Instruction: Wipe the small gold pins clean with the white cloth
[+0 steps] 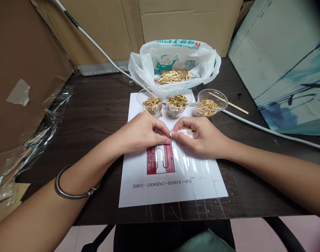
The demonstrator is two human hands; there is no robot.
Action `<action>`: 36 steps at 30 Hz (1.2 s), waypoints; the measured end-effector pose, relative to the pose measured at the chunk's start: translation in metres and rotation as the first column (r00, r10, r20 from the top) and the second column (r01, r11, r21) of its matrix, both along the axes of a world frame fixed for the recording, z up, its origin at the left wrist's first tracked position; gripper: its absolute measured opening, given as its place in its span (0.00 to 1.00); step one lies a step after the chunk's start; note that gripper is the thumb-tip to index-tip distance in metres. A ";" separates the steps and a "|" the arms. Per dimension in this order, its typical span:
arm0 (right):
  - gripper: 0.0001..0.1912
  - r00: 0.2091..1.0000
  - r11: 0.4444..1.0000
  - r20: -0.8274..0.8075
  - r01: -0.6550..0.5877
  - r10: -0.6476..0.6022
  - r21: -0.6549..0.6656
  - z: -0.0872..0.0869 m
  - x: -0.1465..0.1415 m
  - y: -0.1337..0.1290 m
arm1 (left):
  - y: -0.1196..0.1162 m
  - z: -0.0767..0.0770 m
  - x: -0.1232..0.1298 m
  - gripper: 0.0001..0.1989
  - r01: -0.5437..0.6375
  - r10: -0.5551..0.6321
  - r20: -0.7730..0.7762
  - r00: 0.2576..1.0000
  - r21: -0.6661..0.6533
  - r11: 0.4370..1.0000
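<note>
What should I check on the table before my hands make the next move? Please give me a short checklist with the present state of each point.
1. White scrap held in the right hand: ok.
2. Left hand close to the right one: ok, the fingertips come together over the paper.
3. Something small pinched in the left hand: cannot tell, too tiny and partly hidden.
4. Paper lying under both hands: ok.
5. Right cup clear of the right hand: cannot tell, they nearly meet in this view.
6. Cable away from both hands: ok, it runs beyond them.
</note>
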State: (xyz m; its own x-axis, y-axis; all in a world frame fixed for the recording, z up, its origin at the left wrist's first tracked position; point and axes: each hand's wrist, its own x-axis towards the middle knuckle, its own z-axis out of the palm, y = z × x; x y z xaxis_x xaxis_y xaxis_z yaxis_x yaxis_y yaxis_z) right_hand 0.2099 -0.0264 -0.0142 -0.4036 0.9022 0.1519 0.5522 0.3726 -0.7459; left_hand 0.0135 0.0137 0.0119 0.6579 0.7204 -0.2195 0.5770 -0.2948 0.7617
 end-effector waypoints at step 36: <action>0.09 0.999 1.000 0.034 -0.019 0.018 0.020 -0.002 0.002 -0.001 | -0.003 -0.005 0.002 0.04 -0.022 0.018 0.036 0.999 0.126 0.992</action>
